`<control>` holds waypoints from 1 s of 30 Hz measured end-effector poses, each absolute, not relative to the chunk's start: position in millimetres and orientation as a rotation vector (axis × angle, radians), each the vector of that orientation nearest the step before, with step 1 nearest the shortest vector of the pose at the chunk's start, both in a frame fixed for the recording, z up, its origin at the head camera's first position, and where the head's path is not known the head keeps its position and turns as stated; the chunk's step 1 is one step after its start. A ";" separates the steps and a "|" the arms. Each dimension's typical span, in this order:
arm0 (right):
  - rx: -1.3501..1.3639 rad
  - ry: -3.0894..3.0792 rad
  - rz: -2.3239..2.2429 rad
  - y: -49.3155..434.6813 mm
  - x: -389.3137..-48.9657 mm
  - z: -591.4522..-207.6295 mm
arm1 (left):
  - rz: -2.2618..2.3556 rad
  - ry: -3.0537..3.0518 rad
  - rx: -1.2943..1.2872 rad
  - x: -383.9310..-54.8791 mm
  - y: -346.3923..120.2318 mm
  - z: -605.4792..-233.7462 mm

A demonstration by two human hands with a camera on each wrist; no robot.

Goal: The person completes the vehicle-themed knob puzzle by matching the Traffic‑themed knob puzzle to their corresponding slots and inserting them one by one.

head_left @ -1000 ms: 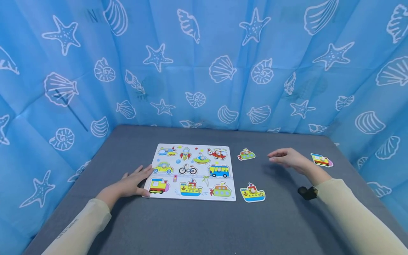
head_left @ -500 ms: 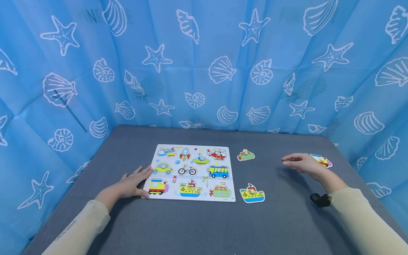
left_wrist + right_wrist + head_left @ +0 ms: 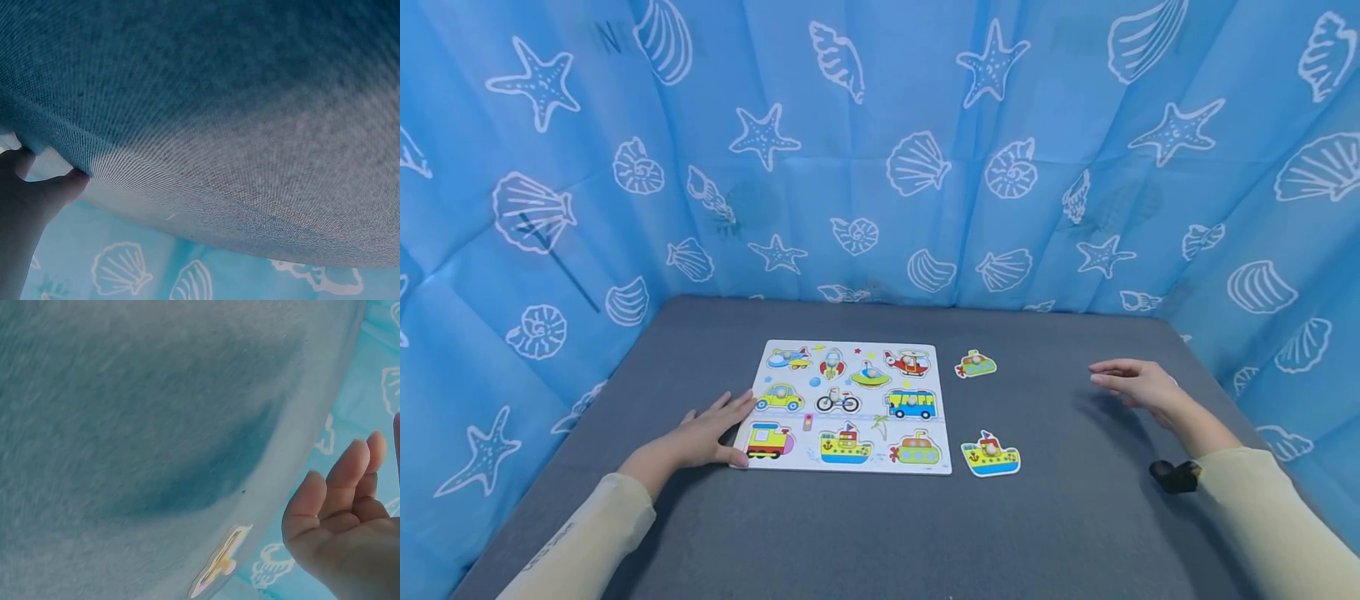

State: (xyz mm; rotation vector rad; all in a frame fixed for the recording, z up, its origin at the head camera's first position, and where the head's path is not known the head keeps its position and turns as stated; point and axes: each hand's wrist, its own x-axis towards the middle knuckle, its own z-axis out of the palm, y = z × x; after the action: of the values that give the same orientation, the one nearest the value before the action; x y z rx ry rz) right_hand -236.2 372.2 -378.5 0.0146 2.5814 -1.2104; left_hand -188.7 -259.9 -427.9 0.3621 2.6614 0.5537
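Note:
A white wooden knob puzzle board with vehicle pictures lies left of centre on the table. My left hand rests at its left edge, fingers spread and thumb at the lower corner. To the board's right lie a green submarine puzzle piece and a yellow-and-blue boat puzzle piece. Farther right, my right hand hovers above the table with loosely bent fingers, holding nothing. It hides nearly all of the train piece in the head view. The right wrist view shows that knobbed train piece flat on the cloth, apart from the fingers.
Grey cloth covers the table. A blue curtain printed with shells and starfish hangs behind it and along both sides. A small black device sits at the right wrist.
My right hand has moved rightward, away from the submarine piece, and now covers the train piece in the head view. The left hand stays at the board's edge.

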 end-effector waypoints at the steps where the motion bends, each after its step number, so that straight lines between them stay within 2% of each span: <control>1: 0.026 2.588 -1.214 373.5 -236.2 -379.0 | 0.552 2.664 0.364 -188.2 -259.9 -427.8; 13: 0.170 2.658 -1.301 395.9 -241.2 -389.6 | 0.584 2.652 0.377 -185.7 -263.3 -425.6; 26: 0.719 2.583 -1.477 417.5 -256.4 -392.9 | 0.606 2.648 0.359 -189.9 -265.4 -428.8; 30: 0.769 2.560 -1.499 421.7 -257.9 -391.8 | 0.602 2.645 0.363 -190.6 -264.1 -425.8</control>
State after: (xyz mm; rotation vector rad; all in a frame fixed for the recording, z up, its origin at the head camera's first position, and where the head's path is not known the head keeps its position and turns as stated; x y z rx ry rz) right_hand -257.9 421.7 -391.8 0.7686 2.5604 -1.4988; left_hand -190.6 -264.1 -425.8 0.3634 2.6452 0.6016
